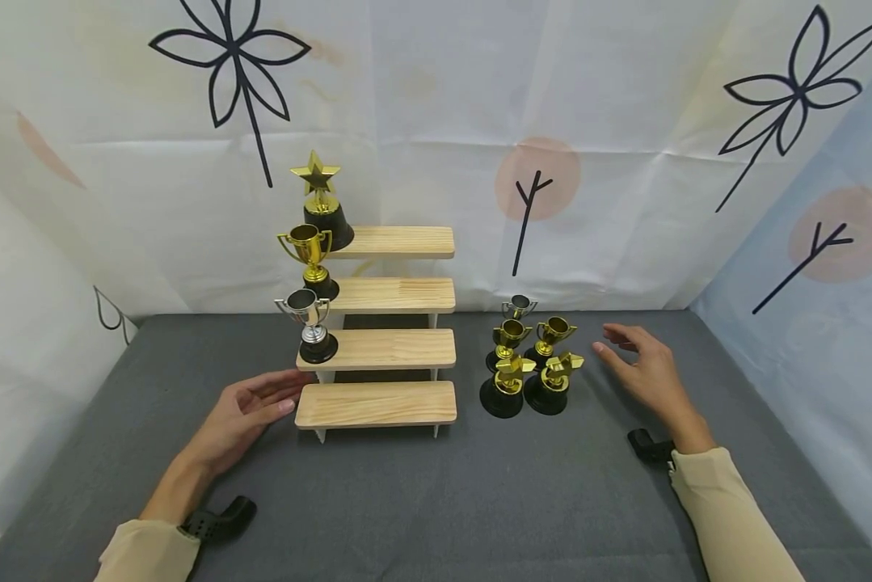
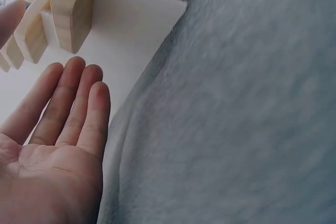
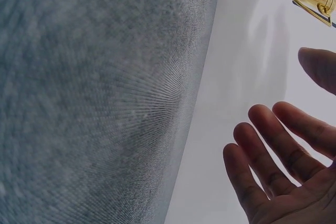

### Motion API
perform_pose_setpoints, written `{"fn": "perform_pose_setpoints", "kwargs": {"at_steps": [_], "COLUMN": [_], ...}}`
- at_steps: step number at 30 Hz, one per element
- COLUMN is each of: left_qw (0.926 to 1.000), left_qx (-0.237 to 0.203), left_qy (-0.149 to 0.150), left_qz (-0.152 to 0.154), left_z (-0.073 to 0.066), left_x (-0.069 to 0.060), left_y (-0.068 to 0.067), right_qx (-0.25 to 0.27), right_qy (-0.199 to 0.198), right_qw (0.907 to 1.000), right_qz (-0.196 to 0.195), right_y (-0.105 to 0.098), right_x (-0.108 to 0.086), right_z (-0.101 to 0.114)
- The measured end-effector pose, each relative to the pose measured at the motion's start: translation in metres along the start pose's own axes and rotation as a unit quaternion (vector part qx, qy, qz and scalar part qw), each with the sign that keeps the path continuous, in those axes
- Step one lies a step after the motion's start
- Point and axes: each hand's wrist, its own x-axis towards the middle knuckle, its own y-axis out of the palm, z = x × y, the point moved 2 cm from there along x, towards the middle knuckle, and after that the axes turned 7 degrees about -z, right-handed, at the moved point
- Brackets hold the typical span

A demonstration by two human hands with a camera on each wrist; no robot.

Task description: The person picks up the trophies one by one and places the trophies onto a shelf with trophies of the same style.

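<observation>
My left hand (image 1: 235,420) is beside the left end of a stepped wooden display stand (image 1: 377,404), fingers extended and nothing held. In the left wrist view the fingertips lie close to the stand's side; contact is unclear. Down the stand's left side stand a gold star trophy (image 1: 322,206), a gold cup trophy (image 1: 308,246) and a silver cup trophy (image 1: 315,327). To the right, my right hand (image 1: 650,376) hovers, fingers loosely spread and holding nothing, next to a group of small trophies: gold cups (image 1: 552,331), gold star trophies (image 1: 504,388) and a partly hidden silver cup (image 1: 519,305).
A grey cloth (image 1: 479,501) covers the table. White fabric with plant drawings hangs behind as a backdrop (image 1: 436,105). Black camera mounts (image 1: 221,521) sit on both wrists. A thin dark cord (image 1: 108,315) hangs at the left edge.
</observation>
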Motion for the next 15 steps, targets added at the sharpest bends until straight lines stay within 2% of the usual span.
{"fn": "perform_pose_setpoints", "kwargs": {"at_steps": [10, 15], "left_qw": [0.9964, 0.9966], "left_qx": [-0.057, -0.055], "left_qy": [0.008, 0.004], "left_qz": [0.062, 0.062], "left_z": [0.0041, 0.0056], "left_x": [-0.0053, -0.0065], "left_y": [0.0022, 0.0037], "right_qx": [0.002, 0.004], "right_qy": [-0.004, 0.001], "right_qw": [1.0, 1.0], "right_qz": [-0.004, 0.0], "right_y": [0.0016, 0.002], "right_x": [-0.0006, -0.0007], "right_z": [0.0007, 0.0025]}}
